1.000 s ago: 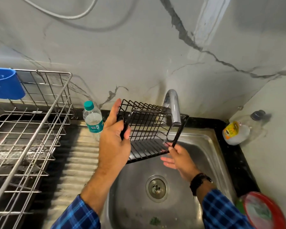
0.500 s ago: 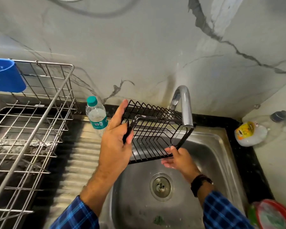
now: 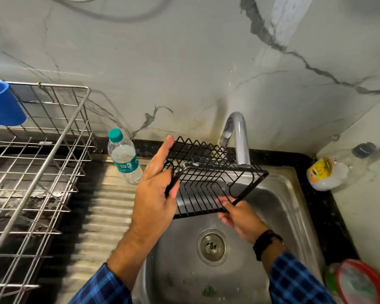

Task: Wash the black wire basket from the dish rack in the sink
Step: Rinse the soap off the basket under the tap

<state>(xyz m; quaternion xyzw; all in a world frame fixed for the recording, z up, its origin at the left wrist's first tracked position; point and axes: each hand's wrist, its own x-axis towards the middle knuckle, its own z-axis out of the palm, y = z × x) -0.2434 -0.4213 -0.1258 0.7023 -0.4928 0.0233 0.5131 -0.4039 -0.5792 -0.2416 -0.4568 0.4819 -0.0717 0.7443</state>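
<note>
The black wire basket [image 3: 208,178] hangs tilted over the steel sink [image 3: 290,207], just under the chrome tap [image 3: 239,139]. My left hand [image 3: 156,194] grips its left end, thumb hooked over a wire and fingers stretched up along the back. Below the basket's front right corner, my right hand [image 3: 237,216] pinches the bottom rim. Whether water runs from the tap is not discernible. The steel dish rack [image 3: 37,163] stands on the left.
A clear water bottle [image 3: 124,156] with a green cap stands by the wall left of the basket. A blue cup [image 3: 2,104] hangs on the rack. A soap bottle [image 3: 326,174] lies at the right; a red-rimmed bowl [image 3: 360,284] sits bottom right. The drain [image 3: 211,246] lies below.
Both hands keep their hold on the basket, whose right end has risen a little under the tap. The camera has shifted slightly.
</note>
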